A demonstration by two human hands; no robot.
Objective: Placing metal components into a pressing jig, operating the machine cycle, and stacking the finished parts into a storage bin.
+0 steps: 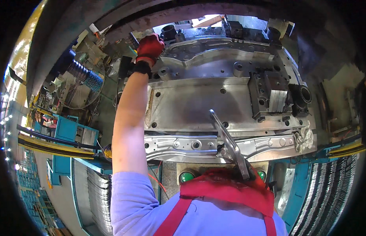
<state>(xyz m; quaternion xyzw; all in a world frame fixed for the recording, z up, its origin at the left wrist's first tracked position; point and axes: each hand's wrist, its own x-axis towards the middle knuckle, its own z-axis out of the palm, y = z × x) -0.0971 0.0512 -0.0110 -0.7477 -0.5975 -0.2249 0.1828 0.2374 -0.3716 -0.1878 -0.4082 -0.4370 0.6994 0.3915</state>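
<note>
1. The left hand (150,47), fingers curled, was near a curved metal piece (214,47); any grip was unclear.
2. That piece lay along the die's (191,104) far side, lengthwise left-to-right.
3. A metal bar (230,144) slanted away leftward; I couldn't tell the right hand's state.

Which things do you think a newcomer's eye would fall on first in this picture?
Probably the red-gloved left hand, stretched out at the far left of the big steel die in the middle. Next might come the shiny metal tool, slanting across the die's near edge in front of the red apron. The stacked metal parts at lower right also stand out.
</note>
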